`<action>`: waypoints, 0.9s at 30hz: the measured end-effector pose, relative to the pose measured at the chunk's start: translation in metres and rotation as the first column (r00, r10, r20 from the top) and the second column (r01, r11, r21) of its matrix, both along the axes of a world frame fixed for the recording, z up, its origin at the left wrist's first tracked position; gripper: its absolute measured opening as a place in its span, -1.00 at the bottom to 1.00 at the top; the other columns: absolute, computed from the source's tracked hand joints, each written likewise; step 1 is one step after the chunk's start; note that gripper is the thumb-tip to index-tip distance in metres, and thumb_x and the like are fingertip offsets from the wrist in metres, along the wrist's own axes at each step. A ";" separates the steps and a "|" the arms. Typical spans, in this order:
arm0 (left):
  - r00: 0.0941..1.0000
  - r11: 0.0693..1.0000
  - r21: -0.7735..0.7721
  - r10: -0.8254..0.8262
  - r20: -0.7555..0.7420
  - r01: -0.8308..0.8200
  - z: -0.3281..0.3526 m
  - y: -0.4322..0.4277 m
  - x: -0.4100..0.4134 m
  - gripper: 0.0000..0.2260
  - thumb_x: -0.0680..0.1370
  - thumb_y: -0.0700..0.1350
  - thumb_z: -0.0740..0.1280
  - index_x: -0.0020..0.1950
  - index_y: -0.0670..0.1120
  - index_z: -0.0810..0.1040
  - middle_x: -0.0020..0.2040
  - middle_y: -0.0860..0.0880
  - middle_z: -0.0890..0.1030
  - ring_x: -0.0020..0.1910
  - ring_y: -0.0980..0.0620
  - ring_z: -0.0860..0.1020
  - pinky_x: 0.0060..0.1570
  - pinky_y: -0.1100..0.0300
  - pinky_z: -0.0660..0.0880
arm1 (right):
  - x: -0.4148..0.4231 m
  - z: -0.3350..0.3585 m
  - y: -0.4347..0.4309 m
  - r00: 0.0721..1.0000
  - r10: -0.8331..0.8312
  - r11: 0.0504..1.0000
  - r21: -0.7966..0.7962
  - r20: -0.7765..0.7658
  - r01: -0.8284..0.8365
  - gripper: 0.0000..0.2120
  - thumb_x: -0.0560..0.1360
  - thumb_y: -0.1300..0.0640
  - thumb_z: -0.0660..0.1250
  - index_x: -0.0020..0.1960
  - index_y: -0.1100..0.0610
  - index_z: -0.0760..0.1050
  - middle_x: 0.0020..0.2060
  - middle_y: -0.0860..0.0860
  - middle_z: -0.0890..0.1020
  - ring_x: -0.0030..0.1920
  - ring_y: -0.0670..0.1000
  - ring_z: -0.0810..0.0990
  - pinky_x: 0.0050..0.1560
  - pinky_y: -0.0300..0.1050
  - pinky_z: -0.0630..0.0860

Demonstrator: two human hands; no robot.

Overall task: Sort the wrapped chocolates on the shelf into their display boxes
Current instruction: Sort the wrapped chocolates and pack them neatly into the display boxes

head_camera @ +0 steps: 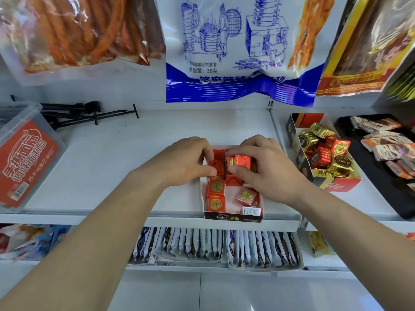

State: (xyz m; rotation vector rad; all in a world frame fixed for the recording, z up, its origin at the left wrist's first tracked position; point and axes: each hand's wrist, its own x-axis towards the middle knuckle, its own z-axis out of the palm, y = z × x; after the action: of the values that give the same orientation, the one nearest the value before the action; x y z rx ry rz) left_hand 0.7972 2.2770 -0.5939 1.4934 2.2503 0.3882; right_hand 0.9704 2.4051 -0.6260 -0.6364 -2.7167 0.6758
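Two bare hands are shown, the left hand (186, 160) and the right hand (265, 167), each joined to an uncovered forearm. The left forearm (101, 232) is seen bare from the wrist down to the lower left corner of the view, and the right forearm (348, 232) is seen bare from the wrist to the lower right edge. The fingers are slender and the wrists narrow

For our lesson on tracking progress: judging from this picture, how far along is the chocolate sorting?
Done: a column of red chocolates stands neatly along the middle box's left side. In hand: the right hand pinches a red piece, the left hand another. Left: the mixed box holds gold pieces among red.
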 end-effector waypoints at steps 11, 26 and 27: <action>0.999 0.991 0.125 -0.037 -0.037 0.042 -0.003 -0.002 0.004 -0.81 0.43 0.02 0.52 -0.07 0.11 0.55 0.06 0.16 0.43 0.10 0.14 0.43 0.08 0.20 0.44 | 0.000 0.001 0.000 1.000 0.005 1.000 -0.001 -0.003 -0.005 -0.63 0.51 -0.20 0.30 0.31 -0.24 0.48 0.15 -0.10 0.43 0.22 0.00 0.34 0.23 -0.06 0.31; 0.994 0.985 0.137 -0.106 0.001 0.105 -0.006 -0.001 0.001 -0.71 0.47 -0.04 0.50 0.17 0.12 0.61 -0.07 0.12 0.50 -0.10 0.13 0.48 -0.10 0.26 0.42 | 0.001 0.002 -0.001 1.000 0.008 1.000 -0.022 -0.030 -0.009 -0.64 0.51 -0.16 0.34 0.30 -0.22 0.50 0.12 -0.14 0.40 0.21 -0.04 0.32 0.20 -0.12 0.27; 0.994 0.984 0.144 -0.108 0.015 0.104 -0.007 -0.001 0.000 -0.73 0.47 -0.05 0.50 0.15 0.12 0.63 -0.06 0.09 0.51 -0.08 0.12 0.48 -0.08 0.26 0.42 | 0.001 0.002 -0.001 0.999 0.010 1.000 -0.024 -0.031 -0.011 -0.65 0.51 -0.16 0.34 0.30 -0.22 0.50 0.13 -0.14 0.41 0.21 -0.04 0.32 0.21 -0.11 0.28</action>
State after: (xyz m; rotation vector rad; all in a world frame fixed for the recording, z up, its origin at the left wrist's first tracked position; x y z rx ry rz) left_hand 0.7975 2.2757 -0.6007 1.6639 2.1533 0.5410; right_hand 0.9717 2.4038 -0.6241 -0.6132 -2.6892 0.7162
